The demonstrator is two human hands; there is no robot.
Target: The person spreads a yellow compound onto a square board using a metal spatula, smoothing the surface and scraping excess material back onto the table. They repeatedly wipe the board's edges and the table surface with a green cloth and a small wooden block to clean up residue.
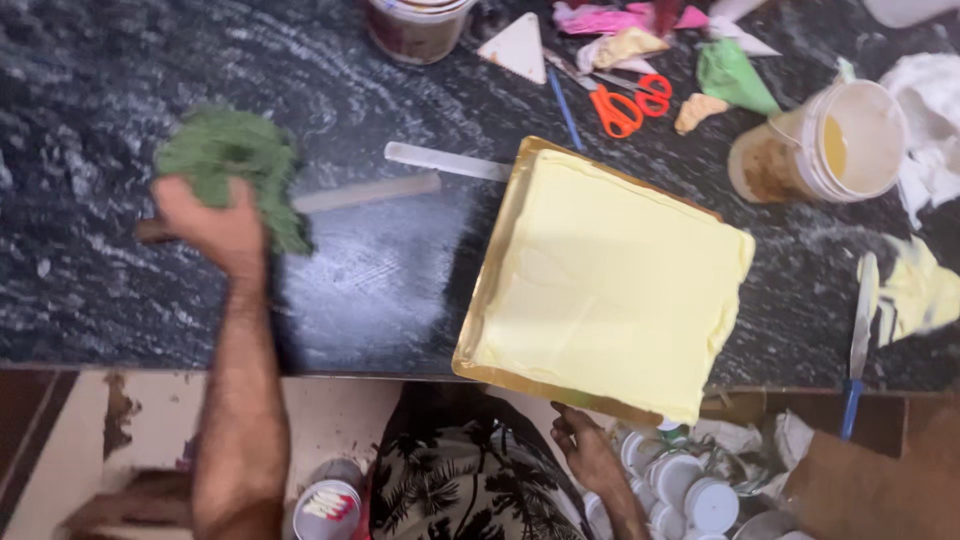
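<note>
My left hand [215, 228] is closed on a green cloth [232, 165] pressed against the dark marble counter [90, 90] at the left. My right hand [582, 440] grips the near edge of a gold square board [497, 262], which hangs over the counter's front edge. A square cake covered in smooth pale yellow cream [610, 285] sits on the board. A long wooden stick [365, 193] and a white flat strip [445, 160] lie on the counter between the cloth and the cake.
Orange scissors [628, 102], piping bags [735, 75], a blue pen [565, 108] and a triangular scraper [518, 47] lie at the back. A tub of yellow liquid [835, 145] stands right of the cake. A palette knife [858, 335] rests at the right edge. Several white lidded jars [690, 490] sit below the counter.
</note>
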